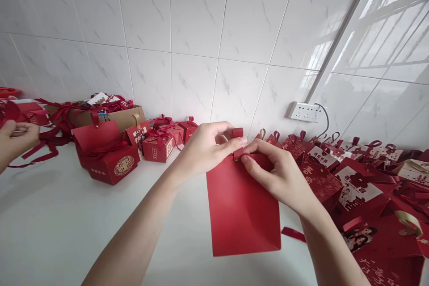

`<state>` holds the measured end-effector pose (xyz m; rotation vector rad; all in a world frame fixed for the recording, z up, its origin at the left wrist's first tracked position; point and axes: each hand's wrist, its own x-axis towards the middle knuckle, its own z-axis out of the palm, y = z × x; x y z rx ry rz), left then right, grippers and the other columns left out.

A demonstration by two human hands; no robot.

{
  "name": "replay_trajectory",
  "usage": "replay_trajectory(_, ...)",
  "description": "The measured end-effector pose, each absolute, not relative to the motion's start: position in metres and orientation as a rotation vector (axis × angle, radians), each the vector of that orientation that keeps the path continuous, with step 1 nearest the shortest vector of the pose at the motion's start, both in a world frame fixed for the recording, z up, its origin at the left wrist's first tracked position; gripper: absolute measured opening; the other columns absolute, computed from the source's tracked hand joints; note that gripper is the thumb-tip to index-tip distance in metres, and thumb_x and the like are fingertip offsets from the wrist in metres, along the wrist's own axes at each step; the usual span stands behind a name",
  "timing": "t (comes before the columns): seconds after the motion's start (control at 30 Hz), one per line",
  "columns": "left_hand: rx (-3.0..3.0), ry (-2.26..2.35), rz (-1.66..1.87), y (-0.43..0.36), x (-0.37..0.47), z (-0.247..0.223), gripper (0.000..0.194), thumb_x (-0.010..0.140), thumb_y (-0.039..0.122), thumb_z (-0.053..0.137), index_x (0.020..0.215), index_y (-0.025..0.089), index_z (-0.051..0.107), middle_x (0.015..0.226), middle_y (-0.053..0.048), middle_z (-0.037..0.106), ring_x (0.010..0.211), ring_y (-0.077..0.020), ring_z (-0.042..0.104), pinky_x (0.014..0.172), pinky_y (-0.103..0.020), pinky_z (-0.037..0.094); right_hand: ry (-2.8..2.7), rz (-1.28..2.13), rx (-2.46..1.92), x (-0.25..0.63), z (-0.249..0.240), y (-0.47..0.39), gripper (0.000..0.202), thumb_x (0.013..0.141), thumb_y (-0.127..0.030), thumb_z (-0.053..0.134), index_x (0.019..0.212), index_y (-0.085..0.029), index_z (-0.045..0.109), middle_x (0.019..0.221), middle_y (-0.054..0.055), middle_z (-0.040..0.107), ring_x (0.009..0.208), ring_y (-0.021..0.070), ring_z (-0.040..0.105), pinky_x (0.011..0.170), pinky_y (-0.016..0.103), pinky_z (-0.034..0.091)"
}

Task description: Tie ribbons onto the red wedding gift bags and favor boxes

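Both my hands work at the top edge of a plain red gift box (246, 210), its flat side facing me above the white table. Between the thumb and fingers of my left hand (216, 145) is a red strap loop (237, 133), which stands up from the box's top. My right hand (273, 167) pinches the top edge just right of the strap, thumb on the near face and fingers behind it. The fingertips partly hide where strap and box meet.
Many decorated red gift boxes (358, 183) crowd the right side. More boxes (112, 156) and a cardboard carton (78, 118) with ribbons stand at left. Another person's hand (20, 136) is at the far left. A power strip (306, 111) hangs on the tiled wall.
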<state>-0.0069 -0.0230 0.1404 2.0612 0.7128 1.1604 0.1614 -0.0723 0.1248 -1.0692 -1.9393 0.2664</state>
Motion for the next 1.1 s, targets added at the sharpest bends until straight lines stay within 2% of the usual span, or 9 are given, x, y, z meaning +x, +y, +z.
replay_trajectory(0.1,2.060,0.731,1.187,-0.0228,-0.0053,0.1398,0.027,0.081,0.044,0.061,0.075,0.018,0.060,0.066,0.003,0.054,0.059,-0.0090,0.050,0.051,-0.021,0.035,-1.937,0.242,-1.071,0.1621,0.1254,-0.0722,0.011,0.084,-0.014,0.051,0.083,-0.019,0.062,0.079,-0.003,0.066,0.071,0.0105,0.058,0.064,0.019,0.043)
replay_trajectory(0.47,2.046,0.727,1.221,-0.0256,-0.0044,0.1394,0.026,0.081,0.042,0.061,0.075,0.017,0.060,0.068,0.002,0.059,0.061,-0.0100,0.053,0.053,-0.022,0.038,-1.929,0.235,-1.064,0.1632,0.1262,-0.0727,0.011,0.083,-0.014,0.052,0.081,-0.019,0.061,0.078,-0.002,0.065,0.071,0.0113,0.058,0.064,0.020,0.044)
replay_trajectory(0.7,2.065,0.703,1.237,-0.0268,-0.0046,0.1404,0.026,0.082,0.042,0.060,0.073,0.017,0.060,0.065,0.002,0.059,0.060,-0.0108,0.054,0.054,-0.023,0.040,-1.892,0.316,-1.041,0.1610,0.1239,-0.0695,0.014,0.090,-0.023,0.050,0.080,-0.019,0.060,0.078,-0.002,0.065,0.070,0.0098,0.057,0.063,0.019,0.043)
replay_trajectory(1.1,2.039,0.720,1.284,-0.0284,-0.0024,0.1388,0.025,0.082,0.041,0.060,0.075,0.017,0.062,0.065,0.001,0.060,0.060,-0.0116,0.054,0.052,-0.023,0.040,-1.909,0.311,-1.023,0.1645,0.1256,-0.0718,0.010,0.086,-0.017,0.052,0.084,-0.019,0.061,0.081,0.000,0.064,0.074,0.0127,0.059,0.065,0.022,0.045)
